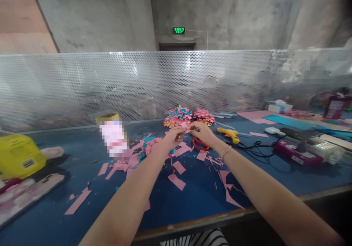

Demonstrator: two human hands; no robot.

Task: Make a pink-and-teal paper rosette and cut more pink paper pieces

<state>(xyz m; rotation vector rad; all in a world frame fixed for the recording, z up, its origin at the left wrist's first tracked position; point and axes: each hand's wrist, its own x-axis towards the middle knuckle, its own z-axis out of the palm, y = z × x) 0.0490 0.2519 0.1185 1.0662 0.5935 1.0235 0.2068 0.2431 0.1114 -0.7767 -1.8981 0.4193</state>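
Note:
My left hand (174, 136) and my right hand (202, 132) meet above the middle of the table, fingertips pinched together. Between them is a small pink piece of sheet material (187, 126), paper or felt, partly covered by the fingers. Just behind my hands stand two layered flower-like pieces, one pink and blue (180, 114) and one mostly pink (204, 116). Red-handled scissors (200, 144) lie under my right hand. Beside my left forearm sits a pink and blue bundle (150, 146). Cut pink pieces (177, 182) lie scattered on the blue tabletop (192, 209).
A yellow glue gun (228, 134) lies to the right, its black cord running toward a purple power strip (298, 153). A roll-like container (112, 136), a yellow package (20, 156) and a phone (35, 198) are on the left. A perforated metal panel (137, 80) borders the back.

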